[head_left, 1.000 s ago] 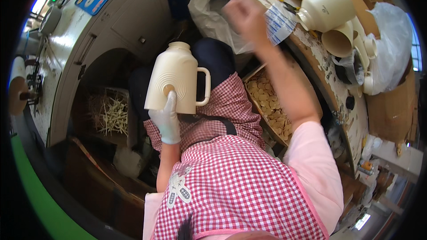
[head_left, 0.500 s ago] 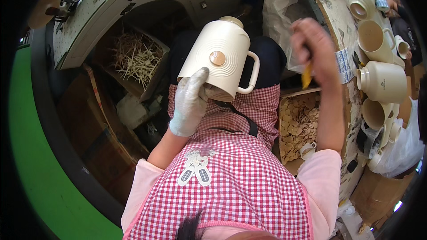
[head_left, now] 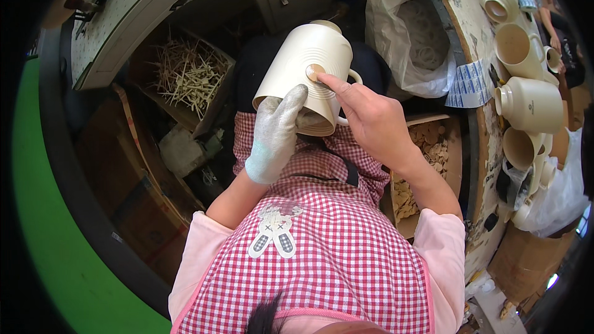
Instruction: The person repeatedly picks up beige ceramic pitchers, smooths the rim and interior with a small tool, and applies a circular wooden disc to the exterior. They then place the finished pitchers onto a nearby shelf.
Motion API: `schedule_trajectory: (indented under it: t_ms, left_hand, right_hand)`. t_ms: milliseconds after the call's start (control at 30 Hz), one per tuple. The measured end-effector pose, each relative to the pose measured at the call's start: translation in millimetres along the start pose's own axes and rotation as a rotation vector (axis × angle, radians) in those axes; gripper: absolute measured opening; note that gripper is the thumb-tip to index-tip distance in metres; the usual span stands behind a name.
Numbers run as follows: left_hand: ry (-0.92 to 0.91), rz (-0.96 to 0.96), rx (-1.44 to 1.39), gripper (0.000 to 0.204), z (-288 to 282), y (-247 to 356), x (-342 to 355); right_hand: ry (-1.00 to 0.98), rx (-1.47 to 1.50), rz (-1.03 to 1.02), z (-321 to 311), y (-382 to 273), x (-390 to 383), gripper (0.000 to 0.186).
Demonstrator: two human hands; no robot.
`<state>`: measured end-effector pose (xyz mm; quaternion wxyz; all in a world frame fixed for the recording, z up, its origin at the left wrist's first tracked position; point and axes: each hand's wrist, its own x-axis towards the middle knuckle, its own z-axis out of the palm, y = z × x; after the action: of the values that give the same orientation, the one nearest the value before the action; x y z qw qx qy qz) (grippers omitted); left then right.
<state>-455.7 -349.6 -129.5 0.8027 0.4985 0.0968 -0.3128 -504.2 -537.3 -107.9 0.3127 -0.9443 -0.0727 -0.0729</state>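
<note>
A cream thermos jug casing [head_left: 296,62] lies tilted over my lap, its open bottom toward me and its neck pointing away. My left hand [head_left: 274,131], in a whitish glove, grips the bottom rim, thumb on the outside and fingers reaching inside. Concentric rings on the wall surround a round tan disc [head_left: 314,72]. My bare right hand [head_left: 376,117] presses its index fingertip at the disc's edge. Its other fingers are curled, and whatever they hold is hidden. Behind that hand, the casing's handle [head_left: 355,78] is partly covered.
At left is a carton of thin pale sprue sticks [head_left: 192,80]. A box of tan discs [head_left: 406,201] stands beside my right forearm. Beyond it are a plastic bag [head_left: 396,37] of clear rings and a blue-white label sheet [head_left: 468,85]. More jug casings [head_left: 532,106] line the right bench.
My right hand has come in from the right to the disc; the yellow thing seen at it before is out of sight. The casing has shifted slightly right in my left hand.
</note>
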Motion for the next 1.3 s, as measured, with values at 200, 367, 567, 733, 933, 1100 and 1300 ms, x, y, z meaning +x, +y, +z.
schedule_trajectory:
  t_ms: [200, 367, 567, 733, 933, 1100, 1300]
  left_hand:
    - [0.096, 0.09, 0.192, 0.041, 14, -10, -3]
    - [0.07, 0.239, 0.467, 0.039, 9, -28, 9]
    - [0.04, 0.176, 0.498, 0.035, -2, -36, 21]
    - [-0.111, 0.098, 0.083, 0.046, -28, -4, -10]
    - [-0.131, 0.181, 0.103, 0.046, -37, -2, -21]
    - [-0.032, 0.239, 0.285, 0.045, -29, -4, -5]
    - [0.019, 0.342, 0.322, 0.042, -53, 54, -15]
  right_hand:
    - [-0.092, -0.362, 0.058, -3, -22, -9, 0.07]
    - [-0.116, -0.538, 0.072, 18, -25, -10, 0.069]
    - [0.023, -0.306, 0.039, 36, 0, -14, 0.037]
    - [0.5, 0.771, 0.517, -19, 34, -20, 0.038]
    - [0.283, 1.033, 0.512, -41, 71, 1, 0.07]
    - [0.453, 0.649, 0.331, -33, 50, 20, 0.047]
    - [0.444, 0.295, 0.367, -60, 100, 59, 0.048]
